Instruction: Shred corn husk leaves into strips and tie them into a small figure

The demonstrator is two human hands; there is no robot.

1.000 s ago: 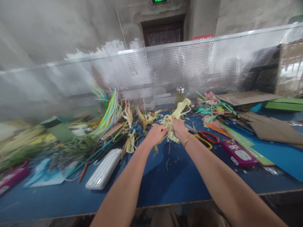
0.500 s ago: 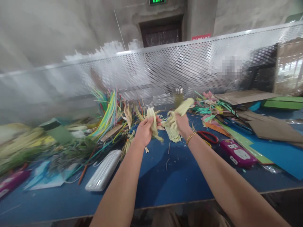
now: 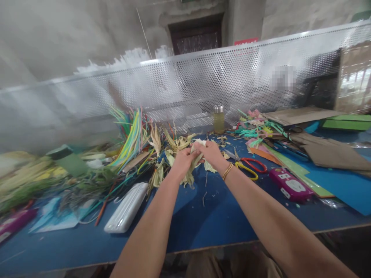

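Both my hands meet over the middle of the blue table (image 3: 203,224). My left hand (image 3: 182,161) and my right hand (image 3: 211,153) are closed together on a bunch of pale yellow-green husk strips (image 3: 191,170), whose loose ends hang down to the tabletop. A gold bracelet circles my right wrist. More dried husks (image 3: 176,143) lie just behind my hands.
A white ribbed case (image 3: 126,207) lies at the front left, beside a heap of coloured strips and stems (image 3: 130,135). Red-and-yellow scissors (image 3: 249,166), a pink device (image 3: 290,185), cardboard sheets (image 3: 330,154) and a small jar (image 3: 218,117) stand to the right. A perforated metal screen closes the back.
Half a second ago my hands were apart, each holding its own piece of husk. Now they have come back together and lowered onto one bunch.
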